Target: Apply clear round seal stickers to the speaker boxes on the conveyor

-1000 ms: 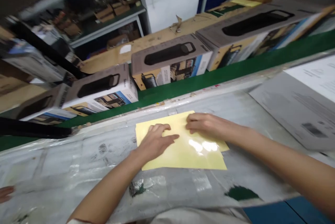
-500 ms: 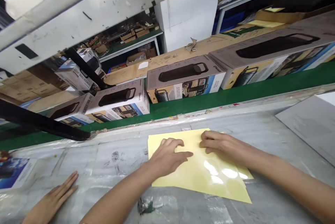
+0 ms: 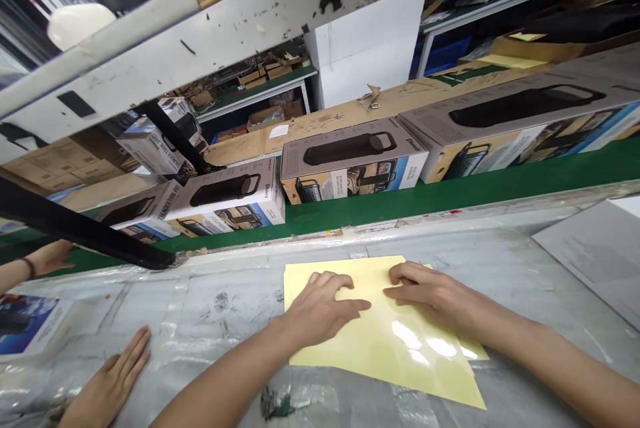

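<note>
A glossy pale yellow sheet [image 3: 400, 348] lies flat on the plastic-covered worktable [image 3: 225, 308]. My left hand [image 3: 323, 305] rests on the sheet's upper left part, fingers bent and pressed down on it. My right hand [image 3: 430, 288] lies on the sheet's upper middle, fingers together and curled against the surface, thumb pointing toward the left hand. Both hands work at the same spot near the sheet's far edge; whether they pinch anything there is too small to see.
Another person's hand [image 3: 113, 381] lies flat on the table at lower left, another person's second hand [image 3: 45, 258] further left by a printed box flap [image 3: 25, 325]. Printed product boxes [image 3: 350, 158] ride a green conveyor [image 3: 450, 195] behind. Grey flat cartons [image 3: 595, 255] lie right. A black bar [image 3: 75, 231] crosses left.
The view tilted upward, bringing the shelf beam and the neighbour's hands into sight. My hands stayed on the yellow sheet with only slight finger shifts.
</note>
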Available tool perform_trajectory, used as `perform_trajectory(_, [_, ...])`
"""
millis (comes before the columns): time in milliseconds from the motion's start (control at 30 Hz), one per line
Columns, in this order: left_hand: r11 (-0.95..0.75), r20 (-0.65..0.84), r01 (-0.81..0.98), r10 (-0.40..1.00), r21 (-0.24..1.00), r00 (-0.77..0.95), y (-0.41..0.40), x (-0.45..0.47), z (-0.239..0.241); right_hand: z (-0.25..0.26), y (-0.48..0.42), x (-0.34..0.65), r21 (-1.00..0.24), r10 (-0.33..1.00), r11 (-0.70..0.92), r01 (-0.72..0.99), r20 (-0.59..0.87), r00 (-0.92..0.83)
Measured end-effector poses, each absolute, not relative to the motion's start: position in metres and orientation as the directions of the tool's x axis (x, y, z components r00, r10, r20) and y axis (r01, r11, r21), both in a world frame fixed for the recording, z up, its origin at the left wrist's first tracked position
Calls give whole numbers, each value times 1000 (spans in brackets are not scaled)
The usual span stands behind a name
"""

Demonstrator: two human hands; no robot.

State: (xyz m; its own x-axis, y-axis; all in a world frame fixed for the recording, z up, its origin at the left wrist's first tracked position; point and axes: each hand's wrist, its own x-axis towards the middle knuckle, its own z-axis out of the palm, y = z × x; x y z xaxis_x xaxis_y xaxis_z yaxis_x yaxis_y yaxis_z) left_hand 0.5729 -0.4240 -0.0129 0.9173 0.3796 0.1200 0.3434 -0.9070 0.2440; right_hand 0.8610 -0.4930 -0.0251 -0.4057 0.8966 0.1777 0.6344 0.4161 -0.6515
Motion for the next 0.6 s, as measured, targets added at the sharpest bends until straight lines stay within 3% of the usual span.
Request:
perform_trajectory(200, [-920, 101, 340, 363, 194, 926, -422, 573, -14, -10, -500, 865, -788, 941, 315, 528, 189, -279])
perform_trajectory(367, [-932, 130, 305, 333, 193, 934, -420, 573, -15, 12, -532, 860, -877, 914, 220, 427, 339, 226])
perform_trajectory(433, [-932, 132, 300, 329, 204, 935, -420, 574, -15, 14, -548, 845, -886, 880, 179, 427, 338, 334])
perform_trajectory(500, [-931, 123, 295, 326, 216, 937, -419, 574, -13, 13, -563, 826, -876, 917, 168, 451, 307, 256])
perform_trajectory(600, [-930, 120, 290, 322, 226, 939, -419, 575, -13, 2, -574, 797, -783, 957, 243, 572, 292, -8])
